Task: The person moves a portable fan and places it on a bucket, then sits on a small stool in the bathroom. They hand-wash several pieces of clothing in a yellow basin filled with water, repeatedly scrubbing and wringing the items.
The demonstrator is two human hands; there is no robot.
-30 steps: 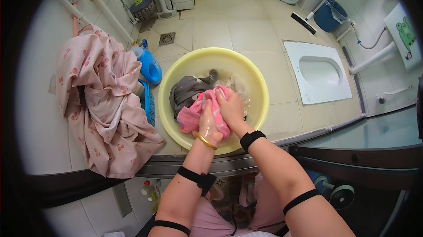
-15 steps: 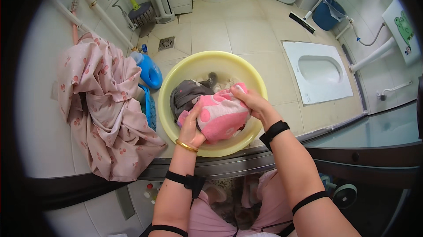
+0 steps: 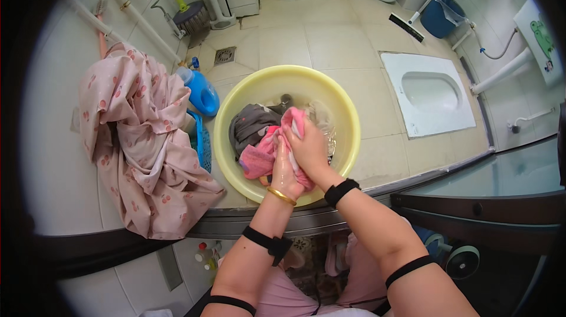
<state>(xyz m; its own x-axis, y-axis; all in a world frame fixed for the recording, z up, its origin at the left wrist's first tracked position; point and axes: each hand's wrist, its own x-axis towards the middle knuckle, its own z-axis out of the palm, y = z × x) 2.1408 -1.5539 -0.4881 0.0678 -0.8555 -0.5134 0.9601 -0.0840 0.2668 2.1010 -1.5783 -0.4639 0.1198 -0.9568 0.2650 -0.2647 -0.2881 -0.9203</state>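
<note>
A pale yellow basin [image 3: 348, 111] stands on the tiled floor with water and clothes in it. Over it, my left hand [image 3: 284, 167] and my right hand [image 3: 308, 146] press together around a bunched pink and white cloth garment [image 3: 257, 161]. Both hands are closed on it, and part of it is squeezed between the palms. One end of the garment hangs to the left of my left hand. Dark grey clothing [image 3: 250, 128] lies at the basin's left side. A whitish wet cloth [image 3: 321, 118] is in the water beyond my right hand.
A pink cherry-print curtain [image 3: 147, 140] hangs at the left, beside a blue bottle [image 3: 203, 94] and a blue basket [image 3: 203, 143]. A white squat toilet [image 3: 430, 93] is set in the floor at the right. The dark door track [image 3: 236, 223] runs between me and the basin.
My hands have come together, bunching the pink garment that was spread between them. My right hand has moved left, and my left hand slightly right.
</note>
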